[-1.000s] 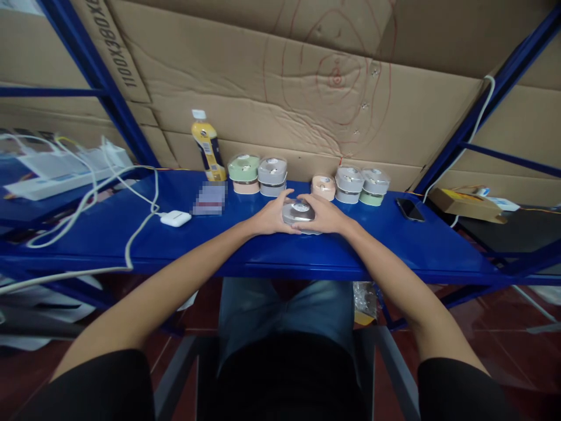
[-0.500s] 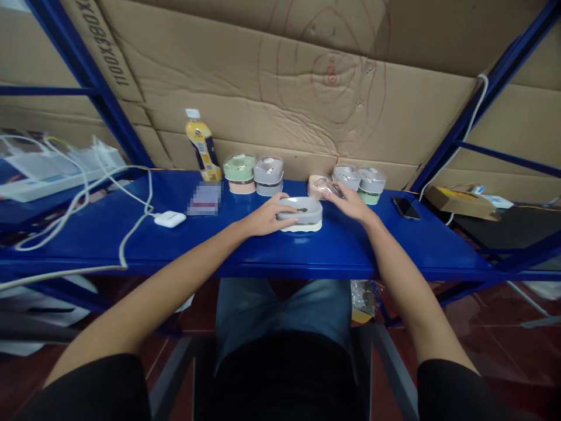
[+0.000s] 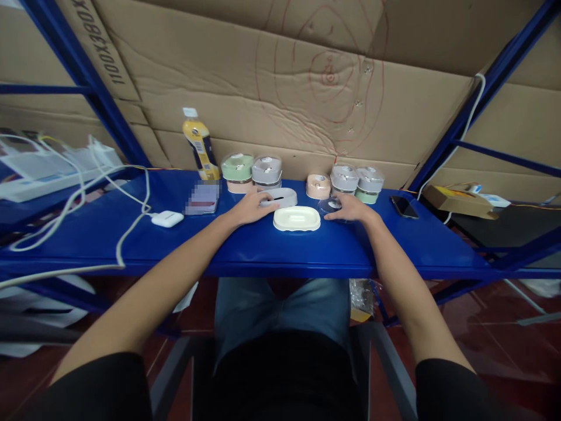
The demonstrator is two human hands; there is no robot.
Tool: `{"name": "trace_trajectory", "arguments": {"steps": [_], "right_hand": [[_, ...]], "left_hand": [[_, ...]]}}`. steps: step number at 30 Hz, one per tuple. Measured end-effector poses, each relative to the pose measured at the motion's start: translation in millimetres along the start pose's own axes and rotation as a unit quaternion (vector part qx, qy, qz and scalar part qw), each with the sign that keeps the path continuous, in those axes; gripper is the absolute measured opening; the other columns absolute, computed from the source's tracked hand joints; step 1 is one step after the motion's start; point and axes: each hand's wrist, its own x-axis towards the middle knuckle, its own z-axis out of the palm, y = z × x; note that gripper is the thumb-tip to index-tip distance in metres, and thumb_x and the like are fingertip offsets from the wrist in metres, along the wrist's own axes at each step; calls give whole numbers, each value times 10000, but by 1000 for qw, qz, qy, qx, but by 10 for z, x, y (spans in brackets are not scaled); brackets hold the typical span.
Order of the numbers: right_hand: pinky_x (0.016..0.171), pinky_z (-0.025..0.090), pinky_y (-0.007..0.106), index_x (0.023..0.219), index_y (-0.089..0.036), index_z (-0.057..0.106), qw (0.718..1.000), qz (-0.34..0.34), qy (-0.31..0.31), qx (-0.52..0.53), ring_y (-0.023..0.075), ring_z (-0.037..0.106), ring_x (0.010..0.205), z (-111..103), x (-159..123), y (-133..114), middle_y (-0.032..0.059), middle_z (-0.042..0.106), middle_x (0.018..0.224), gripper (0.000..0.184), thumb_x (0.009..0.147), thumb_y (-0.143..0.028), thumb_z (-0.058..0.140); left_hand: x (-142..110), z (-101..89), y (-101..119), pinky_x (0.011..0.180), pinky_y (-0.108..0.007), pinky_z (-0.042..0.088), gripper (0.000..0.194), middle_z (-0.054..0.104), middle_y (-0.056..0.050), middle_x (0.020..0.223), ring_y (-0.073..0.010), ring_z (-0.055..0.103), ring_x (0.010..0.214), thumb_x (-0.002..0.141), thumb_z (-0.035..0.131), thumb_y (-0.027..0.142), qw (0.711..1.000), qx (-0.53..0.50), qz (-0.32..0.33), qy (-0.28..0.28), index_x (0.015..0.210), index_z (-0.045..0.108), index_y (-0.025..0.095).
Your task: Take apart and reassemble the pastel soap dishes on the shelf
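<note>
At a blue table [image 3: 263,251], viewed from the head camera, a seated person works with 2 bare hands. The left hand [image 3: 252,207] grasps the left end of a grey oval shell [image 3: 287,197], which has a dark slot in its top. The right hand [image 3: 354,209] has its fingers at the edge of a clear lid [image 3: 328,206]; whether they grip it cannot be told. Between the 2 hands, just in front of the shell, a cream oval base [image 3: 297,218] lies flat on the tabletop.

Behind the hands stand 2 stacks on the left, with a green container [image 3: 237,167] and a grey container [image 3: 266,169] uppermost. On the right, a peach container [image 3: 318,186] stands beside 2 more stacks. A yellow bottle [image 3: 200,145] rises at the far left of the row, near a white case [image 3: 167,218]; a phone [image 3: 404,207] lies to the right. Cardboard [image 3: 210,76] marked with red rings [image 3: 329,73] forms the backdrop.
</note>
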Motion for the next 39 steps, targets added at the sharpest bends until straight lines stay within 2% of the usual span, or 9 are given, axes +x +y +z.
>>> {"name": "trace_trajectory", "arguments": {"steps": [3,7,10,13,17,21,24,29,39], "right_hand": [[1116,613,600,1456,-175,728,1000,4,-3,-13,441,757,1277,10,10,9,203,776,1420,860,721,-541,984],[1067,624,637,1408,-175,749,1000,5,15,-24,450,773,1205,-31,-5,-2,197,808,1321,823,728,-583,969],[1076,610,653,1430,-142,740,995,-2,96,-16,458,764,1210,-91,-44,-52,227,796,1323,850,758,-622,940],[1169,565,619,1495,-196,718,982,-89,163,47,423,724,1330,-112,-86,-184,191,751,1468,850,790,-632,909],[1200,549,570,1478,-261,750,966,-214,105,104,372,718,1350,7,-90,-482,123,761,1484,805,790,-646,909],[1207,539,581,1492,-244,755,964,-247,52,83,382,715,1333,221,-23,-726,143,773,1423,860,757,-652,938],[1206,534,581,1517,-230,741,961,-263,39,68,381,710,1318,333,23,-772,150,755,1399,888,751,-632,946],[1196,532,552,1571,-319,700,964,-257,17,62,365,696,1317,370,41,-737,103,742,1390,870,790,-629,924],[1134,551,527,1552,-335,713,971,-231,0,53,348,724,1234,342,84,-768,87,786,1351,815,816,-609,931]], "left_hand": [[-19,-5,68,1268,-603,472,506,642,-164,1329,-393,630,1382,970,688,634,1000,-21,16,11,1183,797,189],[-92,30,282,1271,-583,484,501,651,-146,1444,-363,641,1410,975,725,606,993,-62,105,7,1300,748,226],[-152,95,444,1261,-580,495,631,682,-152,1478,-374,654,1414,943,783,599,987,-74,141,-10,1434,664,219],[-182,159,523,1257,-577,503,784,668,-181,1543,-409,645,1446,888,838,610,988,-76,131,-22,1514,597,204],[-164,239,510,1284,-610,480,1055,591,-227,1651,-457,587,1527,762,934,657,987,-104,119,-23,1604,500,191],[-131,321,473,1278,-653,477,1245,553,-254,1687,-485,567,1548,670,983,686,984,-142,101,-18,1667,410,208],[-125,345,479,1288,-664,462,1350,530,-287,1698,-501,551,1563,639,997,682,985,-152,75,-24,1707,340,182],[-121,316,513,1301,-639,458,1243,540,-256,1702,-487,561,1561,649,1003,637,988,-128,82,-28,1657,421,201],[-97,228,464,1315,-635,434,1196,502,-256,1736,-480,523,1593,666,970,610,986,-121,93,-64,1653,438,192]]}}
